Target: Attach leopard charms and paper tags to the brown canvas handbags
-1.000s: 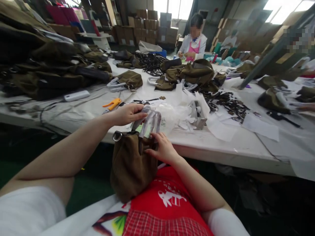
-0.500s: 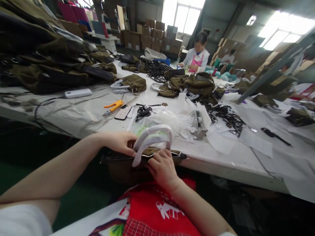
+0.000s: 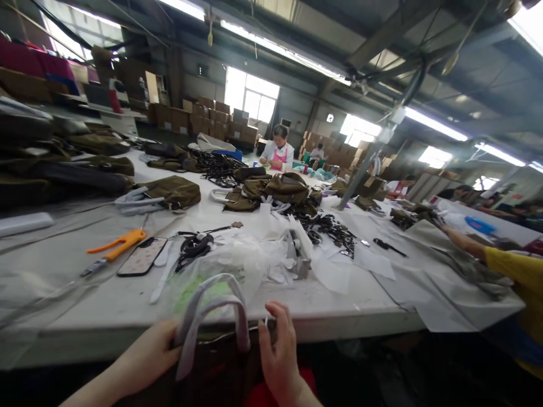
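A dark bag with pale wrapped handles is held upright at the table's near edge, its lower part in shadow. My left hand grips the bag's left side beside the handle, fingers closed. At the bag's right end, my right hand has its thumb and fingers apart, close to the zipper end. A small white thing shows between them; whether it is held is hard to tell. Behind the handles lies a clear plastic bag with something green under it.
On the white table are orange-handled pliers, a phone, black cords, olive bags, dark straps and a black tool. A person in a pink apron sits opposite; a yellow-sleeved arm reaches in at right.
The view has tilted up and turned right, bringing the yellow-sleeved arm into sight. My right hand has moved from the zipper's middle to the bag's right end and its fingers have spread.
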Action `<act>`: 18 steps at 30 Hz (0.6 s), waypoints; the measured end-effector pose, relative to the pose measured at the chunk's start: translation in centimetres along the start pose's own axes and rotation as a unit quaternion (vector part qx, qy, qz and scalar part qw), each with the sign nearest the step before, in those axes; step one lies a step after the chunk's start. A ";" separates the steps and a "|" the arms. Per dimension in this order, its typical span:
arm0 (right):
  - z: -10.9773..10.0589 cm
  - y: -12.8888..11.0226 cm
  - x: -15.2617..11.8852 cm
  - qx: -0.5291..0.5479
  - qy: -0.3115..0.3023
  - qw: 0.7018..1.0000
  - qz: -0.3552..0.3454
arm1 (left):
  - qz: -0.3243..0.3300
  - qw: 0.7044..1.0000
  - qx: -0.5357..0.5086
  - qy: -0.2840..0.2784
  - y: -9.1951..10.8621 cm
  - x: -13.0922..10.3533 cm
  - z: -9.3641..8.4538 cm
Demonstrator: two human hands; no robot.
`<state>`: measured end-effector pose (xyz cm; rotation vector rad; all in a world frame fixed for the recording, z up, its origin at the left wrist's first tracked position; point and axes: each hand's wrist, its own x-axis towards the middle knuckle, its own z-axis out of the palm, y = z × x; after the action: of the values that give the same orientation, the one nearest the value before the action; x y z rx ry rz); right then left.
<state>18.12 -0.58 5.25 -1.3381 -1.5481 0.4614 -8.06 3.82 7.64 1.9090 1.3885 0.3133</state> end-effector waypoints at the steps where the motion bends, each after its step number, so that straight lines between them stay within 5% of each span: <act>1: 0.2 0.3 0.2 0.024 -0.024 0.998 0.052 | 0.006 1.000 -0.022 -0.004 0.2 -0.3 0.0; 6: 1.8 1.0 -0.5 0.173 -0.237 0.943 0.159 | -0.056 0.995 -0.057 0.052 -0.7 -0.5 0.4; 10: 1.0 -1.0 -1.1 0.093 -0.458 0.866 0.180 | -0.114 0.986 -0.077 0.097 -0.9 -1.1 1.0; 11: 0.8 -1.7 -0.8 0.045 -0.460 0.876 0.136 | -0.111 0.984 -0.095 0.098 -0.8 -1.4 1.2; 14: 0.7 -3.1 0.7 -0.045 -0.332 0.942 -0.038 | -0.091 0.981 -0.142 0.091 0.0 -1.9 1.9; 16: 1.2 -3.5 1.6 -0.049 -0.314 0.944 -0.090 | -0.086 0.980 -0.157 0.091 0.4 -2.1 2.4; 18: 1.8 -3.6 1.9 -0.043 -0.359 0.927 -0.095 | -0.088 0.978 -0.166 0.093 0.4 -2.2 2.7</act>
<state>14.91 0.57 8.21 -1.1160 -2.2960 0.8278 -6.98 0.65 6.52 1.5031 1.5095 0.6091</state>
